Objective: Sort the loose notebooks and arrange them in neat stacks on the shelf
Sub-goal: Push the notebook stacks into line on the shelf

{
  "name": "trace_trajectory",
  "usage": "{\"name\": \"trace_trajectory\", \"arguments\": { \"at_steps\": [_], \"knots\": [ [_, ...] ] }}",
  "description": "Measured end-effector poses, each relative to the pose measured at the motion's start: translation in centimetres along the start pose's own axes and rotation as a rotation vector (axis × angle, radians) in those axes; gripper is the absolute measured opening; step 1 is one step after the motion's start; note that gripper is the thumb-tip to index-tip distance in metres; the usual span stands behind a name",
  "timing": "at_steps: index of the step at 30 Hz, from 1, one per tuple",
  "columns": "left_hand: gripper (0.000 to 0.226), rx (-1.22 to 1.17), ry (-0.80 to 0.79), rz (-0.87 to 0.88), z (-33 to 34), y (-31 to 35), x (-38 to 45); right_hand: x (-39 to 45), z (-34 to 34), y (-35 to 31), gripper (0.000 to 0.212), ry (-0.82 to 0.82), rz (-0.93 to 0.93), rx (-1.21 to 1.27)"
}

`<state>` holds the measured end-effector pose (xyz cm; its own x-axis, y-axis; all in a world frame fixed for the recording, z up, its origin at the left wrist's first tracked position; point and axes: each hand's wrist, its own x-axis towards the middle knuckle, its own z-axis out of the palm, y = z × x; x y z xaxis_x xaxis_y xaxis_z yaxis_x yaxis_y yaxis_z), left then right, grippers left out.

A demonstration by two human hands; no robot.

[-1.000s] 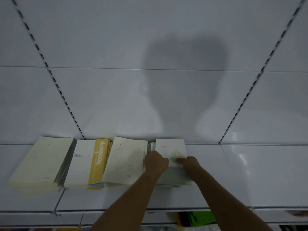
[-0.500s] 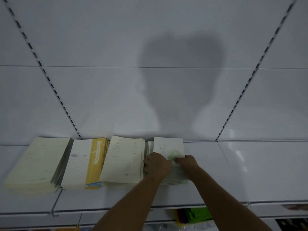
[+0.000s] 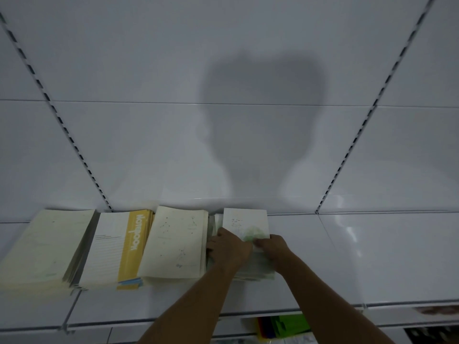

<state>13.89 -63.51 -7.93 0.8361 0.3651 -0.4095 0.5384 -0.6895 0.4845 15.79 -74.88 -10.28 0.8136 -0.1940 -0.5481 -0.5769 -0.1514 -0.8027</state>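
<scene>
Several stacks of notebooks lie side by side on the white shelf [image 3: 372, 256]. From the left: a cream stack [image 3: 47, 247], a white and yellow stack [image 3: 119, 249], a cream stack with star drawings [image 3: 176, 242], and a smaller white stack with a green print [image 3: 244, 222]. My left hand [image 3: 228, 249] grips the left side of the small green-print stack, fingers curled over its edge. My right hand [image 3: 274, 247] holds the stack's right side, thumb on the top cover. The hands hide the stack's middle.
A white back panel with slotted uprights [image 3: 74, 145] rises behind the shelf. The shelf surface to the right of the stacks is bare and glossy. Below the shelf's front edge, green and coloured items [image 3: 285, 326] show on a lower level.
Both hands stayed on the small green-print stack, with only slight shifts. The view drifted a little.
</scene>
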Motion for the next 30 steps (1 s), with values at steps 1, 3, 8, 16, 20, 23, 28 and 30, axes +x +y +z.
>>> {"name": "trace_trajectory", "arguments": {
  "at_steps": [1,3,8,16,20,23,28,30],
  "knots": [
    [0.096,0.003,-0.006,-0.002,0.2,0.0,0.0,0.0,0.0,0.0,0.035,0.001,0.002,0.001],
    [0.096,0.005,-0.012,-0.011,0.7,-0.1,-0.1,0.1,0.0,0.2,0.035,0.003,0.006,0.011],
    [0.102,-0.02,-0.002,-0.01,0.7,-0.3,0.3,0.0,0.1,0.2,0.032,-0.002,0.006,0.018],
    [0.102,-0.021,-0.016,-0.078,0.9,0.7,0.4,0.0,-0.3,0.7,0.03,-0.014,-0.011,0.0],
    [0.101,-0.031,-0.01,-0.079,1.1,0.4,0.5,0.2,-0.2,0.8,0.032,-0.014,-0.011,0.002],
    [0.1,-0.055,-0.001,-0.087,1.1,0.2,0.8,0.4,-0.3,1.0,0.027,-0.02,-0.016,-0.005],
    [0.098,-0.095,-0.003,-0.061,1.1,-0.4,0.8,0.9,-1.0,0.9,0.023,0.012,-0.017,-0.004],
    [0.096,-0.093,0.007,-0.062,1.3,-0.3,0.4,1.0,-1.6,0.9,0.025,0.026,-0.001,-0.018]
  ]
}}
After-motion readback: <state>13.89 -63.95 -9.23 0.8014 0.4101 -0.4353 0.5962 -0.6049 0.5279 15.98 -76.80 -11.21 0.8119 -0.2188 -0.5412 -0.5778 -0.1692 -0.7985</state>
